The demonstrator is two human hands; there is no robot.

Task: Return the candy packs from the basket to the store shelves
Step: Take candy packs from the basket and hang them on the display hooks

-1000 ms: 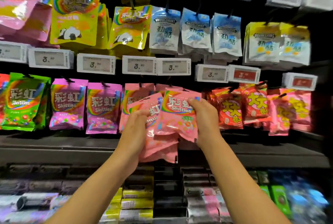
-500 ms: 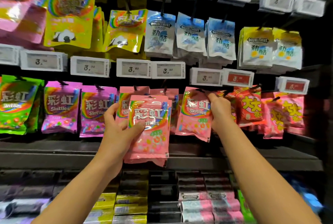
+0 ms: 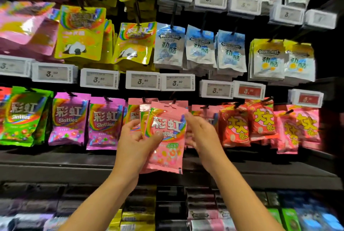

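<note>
Right hand (image 3: 200,134) is coming back from the hooks on the right since half a sec ago, now reaching in w/ fingers relaxed, grip released, just beside the pink candy pack (image 3: 167,137). Left hand (image 3: 137,143) is grasping that pack, thumb across the front, lifting it up in front of the pink row on the shelf (image 3: 260,173). Doing this step well, I'd judge: right hand is needed to pinch the top tab, line its hang hole w/ the hook (image 3: 174,100) above, then slide it on straight. Pack is looking glossy, crinkly, flat, w/ rainbow print; at least one more pink pack is sitting behind it.
</note>
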